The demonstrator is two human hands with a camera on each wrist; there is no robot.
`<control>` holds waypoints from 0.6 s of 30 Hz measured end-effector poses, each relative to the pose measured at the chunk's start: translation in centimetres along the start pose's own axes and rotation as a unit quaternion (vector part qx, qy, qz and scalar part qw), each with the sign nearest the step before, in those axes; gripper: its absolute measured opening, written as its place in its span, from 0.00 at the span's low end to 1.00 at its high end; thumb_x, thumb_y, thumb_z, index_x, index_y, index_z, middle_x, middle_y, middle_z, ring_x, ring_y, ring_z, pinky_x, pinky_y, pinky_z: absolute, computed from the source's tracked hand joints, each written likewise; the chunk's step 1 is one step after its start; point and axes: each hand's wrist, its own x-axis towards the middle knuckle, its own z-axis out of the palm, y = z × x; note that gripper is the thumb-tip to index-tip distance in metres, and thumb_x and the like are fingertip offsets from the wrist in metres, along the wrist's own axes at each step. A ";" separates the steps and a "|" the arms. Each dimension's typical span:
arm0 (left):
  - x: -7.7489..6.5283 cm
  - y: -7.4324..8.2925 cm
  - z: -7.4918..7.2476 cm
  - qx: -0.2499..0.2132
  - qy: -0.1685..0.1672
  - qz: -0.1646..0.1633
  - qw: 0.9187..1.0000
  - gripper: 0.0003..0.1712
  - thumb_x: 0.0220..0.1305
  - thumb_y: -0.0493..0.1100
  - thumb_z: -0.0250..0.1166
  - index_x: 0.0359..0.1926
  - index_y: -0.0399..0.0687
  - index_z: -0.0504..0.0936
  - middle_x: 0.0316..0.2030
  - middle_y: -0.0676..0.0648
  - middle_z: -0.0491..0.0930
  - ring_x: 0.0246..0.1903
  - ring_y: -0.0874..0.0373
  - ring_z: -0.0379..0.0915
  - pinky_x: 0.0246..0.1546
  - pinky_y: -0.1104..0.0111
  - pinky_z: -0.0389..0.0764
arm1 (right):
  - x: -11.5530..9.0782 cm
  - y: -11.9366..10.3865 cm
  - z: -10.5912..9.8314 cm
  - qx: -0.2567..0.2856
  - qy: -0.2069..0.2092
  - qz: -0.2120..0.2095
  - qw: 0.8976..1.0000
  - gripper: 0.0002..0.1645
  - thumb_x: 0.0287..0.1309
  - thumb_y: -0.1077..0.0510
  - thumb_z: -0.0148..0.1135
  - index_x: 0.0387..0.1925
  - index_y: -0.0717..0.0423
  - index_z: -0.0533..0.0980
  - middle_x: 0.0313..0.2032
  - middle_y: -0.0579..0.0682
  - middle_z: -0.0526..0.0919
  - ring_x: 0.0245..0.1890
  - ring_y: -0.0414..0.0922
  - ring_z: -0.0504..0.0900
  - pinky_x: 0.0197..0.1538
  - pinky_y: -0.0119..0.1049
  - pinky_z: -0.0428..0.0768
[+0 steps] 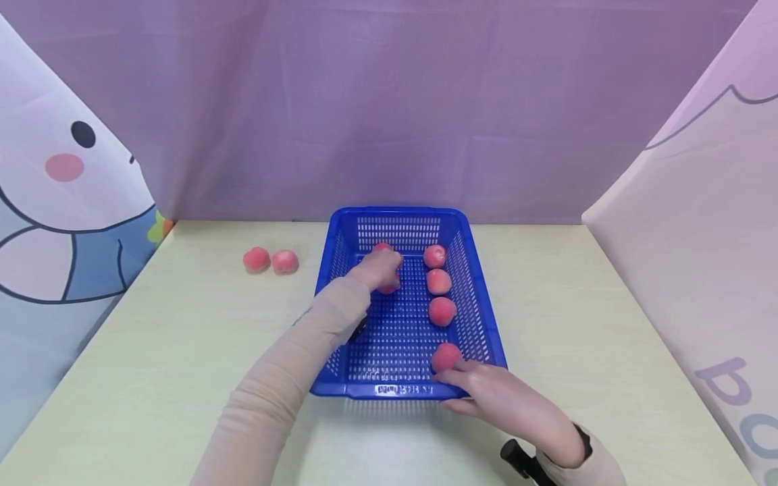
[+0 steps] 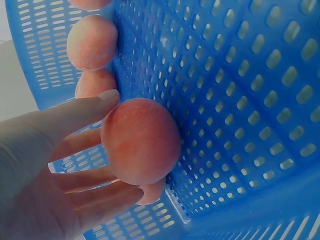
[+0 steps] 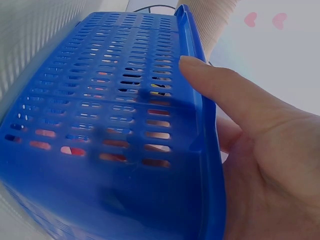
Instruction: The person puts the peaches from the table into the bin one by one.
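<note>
So from my seat way over here, I've got the left grip (image 1: 377, 266) reaching into the blue basket (image 1: 395, 391), with thumb and fingers wrapped round a peach (image 2: 141, 141). Thumb's on the side nearer the basket's middle, fingers round the other side, which I reckon stops a round thing like that rolling off. It sits low, right by the slotted floor on the left side, just nearer than another peach (image 1: 382, 248).

Right grip (image 1: 495, 398) pinches the near rim by the right corner, thumb outside the wall and fingers over the inside. My guess is that's to keep a light basket from skating around on the counter (image 1: 152, 351). The fingers are close to the nearest peach in the right-hand row (image 1: 442, 311); can't tell if they're touching it. There are four in that row, strung along the right wall, probably so they stay lined up, with a wider gap before the nearest one. Two loose peaches (image 1: 285, 262) sit side by side left of the basket.
</note>
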 end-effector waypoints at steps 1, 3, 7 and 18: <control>0.0 0.0 -0.1 -0.003 -0.002 0.000 1.000 0.22 0.47 0.41 0.67 0.45 0.41 0.76 0.41 0.47 0.76 0.39 0.56 0.72 0.42 0.65 0.74 | 0.0 0.0 0.0 -0.001 0.000 0.000 1.000 0.17 0.52 0.51 0.58 0.43 0.56 0.76 0.34 0.45 0.77 0.33 0.41 0.77 0.37 0.35 0.77; -0.1 0.0 -0.2 -0.007 -0.003 0.001 1.000 0.24 0.47 0.41 0.67 0.47 0.41 0.75 0.43 0.46 0.76 0.42 0.55 0.72 0.43 0.64 0.73 | 0.0 0.0 0.0 0.000 -0.001 0.001 1.000 0.17 0.52 0.52 0.58 0.43 0.55 0.76 0.34 0.45 0.77 0.33 0.41 0.77 0.37 0.35 0.77; -0.3 0.1 -0.6 -0.008 0.000 0.004 1.000 0.25 0.48 0.42 0.67 0.48 0.41 0.75 0.44 0.46 0.76 0.43 0.55 0.71 0.44 0.64 0.73 | 0.0 0.0 -0.1 -0.002 -0.001 0.001 1.000 0.17 0.52 0.52 0.59 0.43 0.55 0.76 0.34 0.45 0.77 0.33 0.41 0.77 0.36 0.34 0.77; -0.9 -0.2 -1.8 -0.018 -0.010 -0.002 1.000 0.24 0.50 0.41 0.65 0.49 0.40 0.74 0.46 0.45 0.75 0.44 0.54 0.71 0.46 0.64 0.72 | 0.0 0.0 -0.2 0.004 -0.005 0.000 1.000 0.18 0.53 0.51 0.58 0.44 0.55 0.76 0.35 0.45 0.77 0.34 0.40 0.77 0.37 0.34 0.77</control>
